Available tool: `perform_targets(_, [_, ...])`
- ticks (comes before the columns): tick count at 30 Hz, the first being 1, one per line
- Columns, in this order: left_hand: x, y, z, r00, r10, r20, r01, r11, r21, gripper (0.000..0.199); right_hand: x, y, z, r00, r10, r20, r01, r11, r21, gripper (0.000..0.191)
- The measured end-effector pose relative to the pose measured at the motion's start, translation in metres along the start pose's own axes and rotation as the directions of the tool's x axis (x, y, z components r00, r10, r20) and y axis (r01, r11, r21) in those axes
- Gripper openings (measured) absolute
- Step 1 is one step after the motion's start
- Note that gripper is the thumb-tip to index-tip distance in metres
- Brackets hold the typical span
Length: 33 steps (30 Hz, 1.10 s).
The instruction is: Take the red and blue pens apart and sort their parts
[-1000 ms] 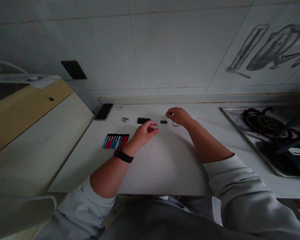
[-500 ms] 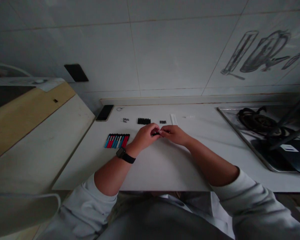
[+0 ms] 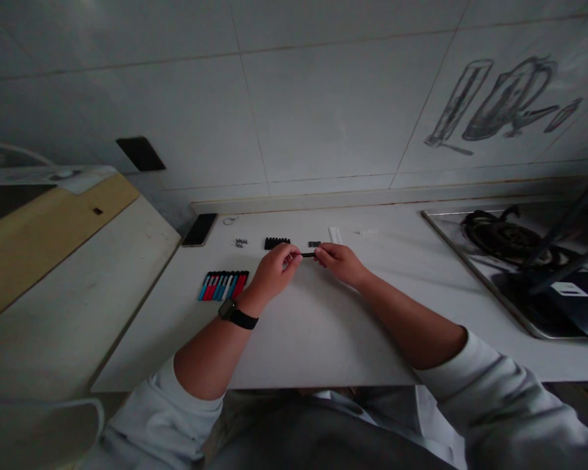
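Over the white counter, a slim black pen-like piece lies level between my two hands. My left hand pinches its left end between thumb and fingers. My right hand grips the right end, its fingers closed and covering that part. Just behind my left hand stands a row of black cylindrical pieces. Small dark pieces lie close behind the black piece. Thin white sticks are beyond my right hand. Left of my left wrist, red, blue and white barrels with black ends lie side by side.
Small metallic pieces, a ring-like item and a phone are at the back left. Small clear pieces lie at the back right. A gas stove borders the counter's right side; a pale board-like panel stands left.
My hands have moved slightly apart, so the black piece now shows between them. The whole view has shifted a little.
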<state>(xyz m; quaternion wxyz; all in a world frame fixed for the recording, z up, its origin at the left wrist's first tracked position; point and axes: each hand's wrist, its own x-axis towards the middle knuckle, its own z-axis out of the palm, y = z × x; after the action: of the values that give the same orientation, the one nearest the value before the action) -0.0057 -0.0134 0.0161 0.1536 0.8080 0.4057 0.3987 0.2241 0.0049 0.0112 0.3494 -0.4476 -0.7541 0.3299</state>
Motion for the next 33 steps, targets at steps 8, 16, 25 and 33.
perform_targets(8, [0.002, 0.004, -0.001, 0.999, -0.015, 0.048, 0.013, 0.999, 0.046, 0.026, -0.002, -0.002, 0.004, 0.999, 0.040, 0.012, -0.041, 0.999, 0.016, 0.048])
perform_targets(16, [0.002, 0.000, -0.001, 1.000, -0.004, 0.009, 0.003, 0.999, 0.038, 0.024, -0.003, 0.001, 0.007, 0.998, 0.048, 0.040, -0.053, 0.990, 0.133, 0.038])
perform_targets(25, [0.003, -0.003, -0.001, 1.000, -0.018, -0.010, 0.019, 0.997, 0.069, 0.027, -0.004, -0.003, 0.011, 0.988, 0.112, 0.110, -0.139, 0.951, 0.276, 0.034])
perform_targets(33, [0.002, -0.003, 0.000, 0.994, -0.106, 0.007, 0.106, 0.994, -0.014, 0.031, -0.003, -0.007, 0.009, 0.985, 0.128, 0.120, -0.151, 0.966, 0.209, 0.048])
